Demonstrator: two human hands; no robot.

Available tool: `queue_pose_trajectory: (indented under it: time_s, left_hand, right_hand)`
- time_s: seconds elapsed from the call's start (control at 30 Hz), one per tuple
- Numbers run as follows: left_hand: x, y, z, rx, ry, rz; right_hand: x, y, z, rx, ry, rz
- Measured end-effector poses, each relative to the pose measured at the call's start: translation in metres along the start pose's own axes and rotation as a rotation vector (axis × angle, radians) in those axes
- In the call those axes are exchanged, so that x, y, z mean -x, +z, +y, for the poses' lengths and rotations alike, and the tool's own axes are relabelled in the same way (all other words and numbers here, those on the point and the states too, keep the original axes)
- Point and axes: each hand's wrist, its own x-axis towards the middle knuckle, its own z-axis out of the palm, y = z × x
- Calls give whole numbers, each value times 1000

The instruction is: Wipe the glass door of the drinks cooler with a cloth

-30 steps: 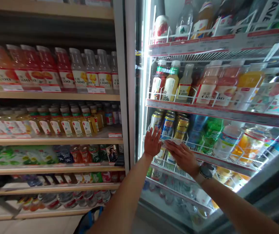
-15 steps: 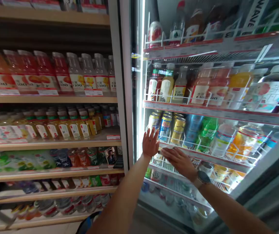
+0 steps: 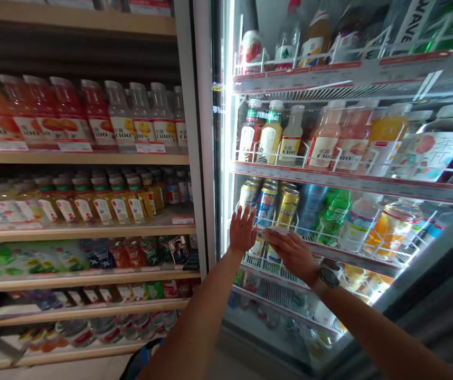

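My left hand (image 3: 243,230) is raised before the lit drinks fridge, palm forward with fingers stretched. It holds nothing. Close to its fingertips are a white-and-yellow can (image 3: 249,193) and a blue can (image 3: 266,205) on the middle rack. My right hand (image 3: 292,255), with a dark watch (image 3: 328,276) at the wrist, reaches in from the right. Its fingers are extended and point left toward the left hand, near the rack edge below a gold can (image 3: 288,207). Nothing shows in its grasp. Whether either hand touches the rack, I cannot tell.
Bottles such as a green one (image 3: 334,216) and an orange one (image 3: 393,229) stand on the same wire-fronted rack. A metal post (image 3: 203,132) separates the fridge from wooden shelves (image 3: 92,158) of bottled drinks on the left. The dark door frame (image 3: 412,279) slants along the right.
The view has shifted slightly, with the shelves a little higher and further left. Both hands stay in nearly the same place and their fingers remain extended.
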Motion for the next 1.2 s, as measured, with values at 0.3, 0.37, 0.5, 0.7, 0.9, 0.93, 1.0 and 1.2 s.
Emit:
queue_pose_trajectory:
  time_s: [0.3,0.37,0.5,0.7,0.9,0.93,1.0,1.2]
  left_hand:
    - [0,-1,1,-10,-10,1]
    - [1,-1,0,-13,-13,-8]
    - [1,-1,-1,-5,-15,-21]
    - [-1,-2,0,28,-16,-28]
    - [-4,-2,2,35,-9,7]
    - [-4,-2,3,34,-8,9]
    - [-4,-2,3,31,-3,13]
    - [-1,-1,1,21,-12,-10]
  right_hand:
    - [48,42,-39,-31,-72,-18]
    - [32,28,-29,-4,-70,12]
    - [-23,-17,12,52,60,128]
    - [-76,-58,52,117,235,289]
    - [-39,-19,14,49,122,172]
    - [-29,-10,6,31,88,146]
    - [-11,7,-8,-4,38,92]
    - [33,46,-37,-116,-21,-22]
